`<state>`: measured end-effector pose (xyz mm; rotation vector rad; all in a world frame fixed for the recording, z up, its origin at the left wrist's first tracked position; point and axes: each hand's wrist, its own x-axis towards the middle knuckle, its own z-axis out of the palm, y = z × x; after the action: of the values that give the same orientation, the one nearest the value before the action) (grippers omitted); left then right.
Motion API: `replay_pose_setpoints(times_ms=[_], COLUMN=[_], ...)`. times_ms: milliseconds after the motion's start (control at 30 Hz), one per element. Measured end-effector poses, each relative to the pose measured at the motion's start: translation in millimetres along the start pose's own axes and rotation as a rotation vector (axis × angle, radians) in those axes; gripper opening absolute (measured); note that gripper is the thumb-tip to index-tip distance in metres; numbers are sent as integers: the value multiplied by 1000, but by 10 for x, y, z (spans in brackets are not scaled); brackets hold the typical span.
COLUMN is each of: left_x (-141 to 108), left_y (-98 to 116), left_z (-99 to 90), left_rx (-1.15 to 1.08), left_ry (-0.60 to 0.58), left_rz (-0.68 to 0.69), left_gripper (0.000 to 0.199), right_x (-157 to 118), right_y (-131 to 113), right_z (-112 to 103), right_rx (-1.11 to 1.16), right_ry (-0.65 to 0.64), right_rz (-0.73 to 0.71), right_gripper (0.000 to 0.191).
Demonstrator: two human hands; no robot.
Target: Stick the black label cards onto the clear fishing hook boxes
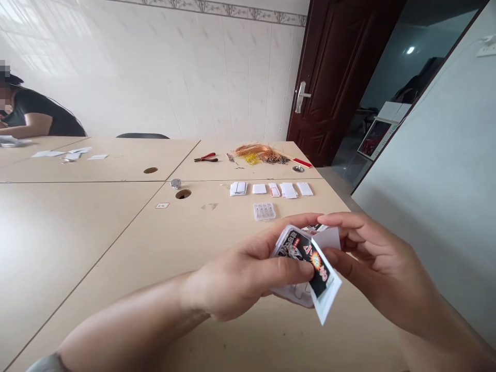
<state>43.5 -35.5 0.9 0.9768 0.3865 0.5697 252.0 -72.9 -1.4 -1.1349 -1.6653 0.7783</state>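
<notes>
My left hand (251, 274) is wrapped round a small clear plastic box (296, 295), held tilted above the table. Its thumb presses a black printed label (320, 268) with red and white lettering against the box's face. The label's lower right part sticks out past the box and shows a white edge. My right hand (372, 263) pinches a white paper flap (327, 238) at the box's upper right, with the thumb below and the fingertips above. Whether that flap belongs to the label I cannot tell. Metal pieces show faintly through the box.
Beyond my hands stand another clear box (264, 211) with metal pieces and several stacks of white cards (289, 190). Farther back lie red-handled pliers (206, 157) and a bundle of copper-coloured wires (261, 153). Cable holes (183, 194) open in the table. A person (42, 113) sits far left.
</notes>
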Motion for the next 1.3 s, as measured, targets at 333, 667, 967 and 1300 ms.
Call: replay_pose_setpoints(times_ms=[333,667,967,1300], left_x=[131,119,131,121], left_y=[-124,-98,-58,-81], left_z=[-48,-11,17,4], left_rx=[106,154,133,162], left_ry=[-24,29,24,38], left_rz=[93,37,58,43], left_gripper=[24,21,14,11], right_x=[-23,-103,-100,-101], right_y=[269,345,315,323], right_z=[119,97,88,80], right_rx=[151,-28,-51,-60], right_ry=[196,263,296,311], right_rz=[-135,-357,-421,-424], right_gripper=[15,35,41,40])
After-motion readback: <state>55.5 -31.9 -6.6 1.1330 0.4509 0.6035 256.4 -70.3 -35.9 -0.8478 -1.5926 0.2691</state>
